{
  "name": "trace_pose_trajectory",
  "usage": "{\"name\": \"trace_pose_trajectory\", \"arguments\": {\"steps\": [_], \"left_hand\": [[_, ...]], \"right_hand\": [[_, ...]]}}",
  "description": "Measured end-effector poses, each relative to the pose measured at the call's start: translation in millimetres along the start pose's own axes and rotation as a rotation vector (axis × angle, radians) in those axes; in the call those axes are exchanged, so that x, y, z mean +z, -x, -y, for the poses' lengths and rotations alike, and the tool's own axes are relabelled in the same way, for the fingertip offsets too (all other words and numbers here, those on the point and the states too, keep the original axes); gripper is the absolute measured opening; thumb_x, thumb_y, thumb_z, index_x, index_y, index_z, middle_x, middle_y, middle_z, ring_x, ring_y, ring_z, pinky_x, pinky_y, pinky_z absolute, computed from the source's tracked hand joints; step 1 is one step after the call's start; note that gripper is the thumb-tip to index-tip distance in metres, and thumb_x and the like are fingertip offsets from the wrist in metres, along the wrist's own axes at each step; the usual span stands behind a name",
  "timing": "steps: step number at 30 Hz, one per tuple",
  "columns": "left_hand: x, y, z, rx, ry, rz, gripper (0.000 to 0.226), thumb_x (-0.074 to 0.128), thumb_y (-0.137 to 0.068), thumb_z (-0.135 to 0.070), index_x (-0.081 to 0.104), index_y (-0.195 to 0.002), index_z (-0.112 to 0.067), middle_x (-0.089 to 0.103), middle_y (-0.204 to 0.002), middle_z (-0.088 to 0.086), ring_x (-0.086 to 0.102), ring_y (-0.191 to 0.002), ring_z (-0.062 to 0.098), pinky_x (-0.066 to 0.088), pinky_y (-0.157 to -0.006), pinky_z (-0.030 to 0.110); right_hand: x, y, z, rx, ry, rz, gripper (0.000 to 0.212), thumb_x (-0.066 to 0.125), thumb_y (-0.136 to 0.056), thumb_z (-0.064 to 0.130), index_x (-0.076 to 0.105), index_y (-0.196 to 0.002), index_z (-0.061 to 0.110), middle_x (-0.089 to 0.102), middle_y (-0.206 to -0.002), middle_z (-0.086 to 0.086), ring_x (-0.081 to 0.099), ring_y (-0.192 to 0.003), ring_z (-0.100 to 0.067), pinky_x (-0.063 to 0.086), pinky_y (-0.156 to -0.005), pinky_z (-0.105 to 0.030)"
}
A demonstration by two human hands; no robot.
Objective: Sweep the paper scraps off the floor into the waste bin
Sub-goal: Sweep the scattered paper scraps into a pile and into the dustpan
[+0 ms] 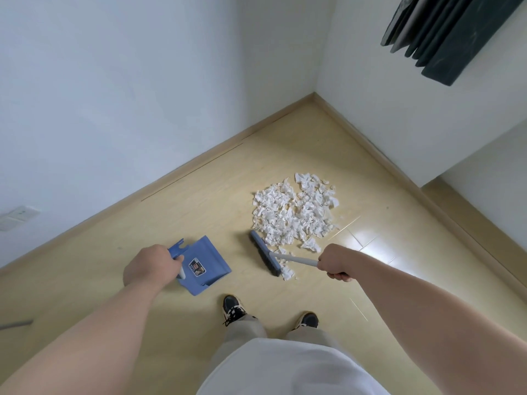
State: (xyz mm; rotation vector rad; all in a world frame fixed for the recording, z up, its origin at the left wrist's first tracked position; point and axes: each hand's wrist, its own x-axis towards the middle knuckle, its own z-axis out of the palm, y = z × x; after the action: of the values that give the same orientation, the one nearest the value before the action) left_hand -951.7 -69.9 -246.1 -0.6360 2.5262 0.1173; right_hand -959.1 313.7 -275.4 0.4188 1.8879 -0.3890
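A heap of crumpled white paper scraps (295, 212) lies on the pale wooden floor (214, 201) near the room's corner. A few loose scraps (286, 272) lie beside the broom head. My right hand (336, 265) grips the light handle of a blue broom (265, 256), whose head rests on the floor at the heap's near left edge. My left hand (151, 267) holds the white handle of a blue dustpan (206, 265) that stands on the floor to the left of the broom. No waste bin is in view.
White walls meet in a corner beyond the heap, with a wooden skirting along both. Dark curtain folds (453, 32) hang at the top right. My two shoes (233, 309) stand just behind the dustpan and broom. A grey rod end (17, 325) lies at the left edge.
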Motion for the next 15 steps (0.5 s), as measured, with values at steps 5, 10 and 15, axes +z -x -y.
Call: {"name": "trace_pose_trajectory", "arguments": {"steps": [5,10,15], "left_hand": [[11.8,27.6,-11.6,-0.012,0.014,-0.019,0.034,0.057,-0.092,-0.046,0.061,-0.073,-0.018,0.065,-0.071,0.001,0.063,-0.062,0.02,0.04,-0.053,0.023],[15.1,44.4,-18.9,0.027,0.016,-0.026,0.036,0.057,-0.092,-0.046,0.06,-0.071,-0.018,0.065,-0.07,0.002,0.063,-0.062,0.021,0.039,-0.053,0.024],[11.4,42.0,-27.2,0.101,0.014,-0.027,0.036,0.06,-0.091,-0.047,0.06,-0.07,-0.017,0.064,-0.069,0.001,0.061,-0.06,0.021,0.039,-0.052,0.024]], "right_hand": [[-12.0,10.8,-16.2,-0.086,0.041,-0.032,0.03,0.044,-0.093,0.011,0.066,-0.109,-0.001,0.058,-0.074,-0.014,0.044,-0.046,-0.019,0.037,-0.044,-0.025],[-20.8,26.8,-21.1,-0.12,0.012,-0.027,0.035,0.043,-0.096,0.011,0.064,-0.119,-0.006,0.052,-0.066,-0.01,0.038,-0.043,-0.019,0.032,-0.041,-0.023],[-17.6,50.6,-13.0,-0.187,-0.006,-0.154,0.016,0.056,-0.092,0.012,0.066,-0.103,0.006,0.058,-0.068,-0.004,0.05,-0.05,-0.016,0.041,-0.046,-0.025]]}}
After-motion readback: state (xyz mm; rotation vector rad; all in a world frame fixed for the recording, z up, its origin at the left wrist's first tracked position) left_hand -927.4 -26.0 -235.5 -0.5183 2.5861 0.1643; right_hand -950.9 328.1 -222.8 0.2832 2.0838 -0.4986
